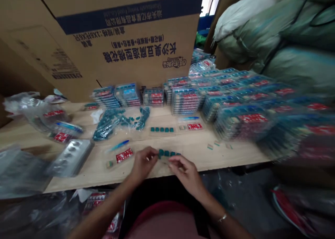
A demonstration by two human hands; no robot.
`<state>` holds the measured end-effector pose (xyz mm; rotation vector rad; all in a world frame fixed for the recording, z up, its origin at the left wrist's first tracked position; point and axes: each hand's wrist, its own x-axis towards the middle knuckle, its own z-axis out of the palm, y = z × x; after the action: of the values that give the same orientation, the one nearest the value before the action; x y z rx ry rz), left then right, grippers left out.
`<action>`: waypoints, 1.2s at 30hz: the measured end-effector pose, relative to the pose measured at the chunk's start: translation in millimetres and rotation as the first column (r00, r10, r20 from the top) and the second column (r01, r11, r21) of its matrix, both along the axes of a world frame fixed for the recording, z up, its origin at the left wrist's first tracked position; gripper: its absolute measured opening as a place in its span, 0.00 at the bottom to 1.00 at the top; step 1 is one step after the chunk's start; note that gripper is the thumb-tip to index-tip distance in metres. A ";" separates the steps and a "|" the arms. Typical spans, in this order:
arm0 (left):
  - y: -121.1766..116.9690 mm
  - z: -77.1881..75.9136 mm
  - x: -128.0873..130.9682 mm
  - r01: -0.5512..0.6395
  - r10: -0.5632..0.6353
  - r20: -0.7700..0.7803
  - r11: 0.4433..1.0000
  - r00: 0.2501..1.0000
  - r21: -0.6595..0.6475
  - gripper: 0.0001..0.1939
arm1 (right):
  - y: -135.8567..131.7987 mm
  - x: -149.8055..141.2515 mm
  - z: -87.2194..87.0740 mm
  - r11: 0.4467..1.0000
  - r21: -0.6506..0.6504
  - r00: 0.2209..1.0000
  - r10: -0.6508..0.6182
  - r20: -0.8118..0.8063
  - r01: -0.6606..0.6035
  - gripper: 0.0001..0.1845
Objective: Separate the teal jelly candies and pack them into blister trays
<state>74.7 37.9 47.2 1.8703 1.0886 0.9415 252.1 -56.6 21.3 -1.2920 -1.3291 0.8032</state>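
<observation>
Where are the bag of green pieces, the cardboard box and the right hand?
Bag of green pieces (pixel 106 125), head view, left part.
Cardboard box (pixel 85 22), head view, blue band.
Right hand (pixel 186 173), head view, back of hand.

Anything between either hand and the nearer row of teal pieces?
Nothing visible. Left hand is at the left end of the row of teal pieces, right hand at its near side. Blur hides exact fingertip contact.

Clear glossy plastic blister packs (pixel 185 101).
</observation>
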 end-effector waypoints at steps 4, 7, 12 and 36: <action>-66.7 -18.8 16.4 0.012 0.132 0.372 0.933 0.919 -0.360 0.05 | -9.7 -26.0 -0.2 0.968 -0.183 0.945 0.109 -0.307 -0.171 0.09; -71.9 -23.0 13.6 0.035 0.208 0.456 0.882 0.865 -0.470 0.09 | -12.3 -28.1 -1.3 0.952 -0.202 0.905 0.134 -0.404 -0.231 0.11; -51.8 -19.0 -6.5 0.138 -0.019 0.347 0.936 0.938 -0.323 0.10 | 0.5 -25.1 4.2 0.955 -0.116 0.911 0.218 -0.349 -0.273 0.09; -55.5 -39.5 -16.1 0.302 -0.161 -0.417 0.906 0.894 0.297 0.11 | 8.8 45.0 -26.9 0.968 0.238 0.793 -0.077 0.604 -0.087 0.09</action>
<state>58.6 -17.6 7.7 2.5047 0.9175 0.6744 297.1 -47.8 -5.6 -1.3922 -1.8772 0.1837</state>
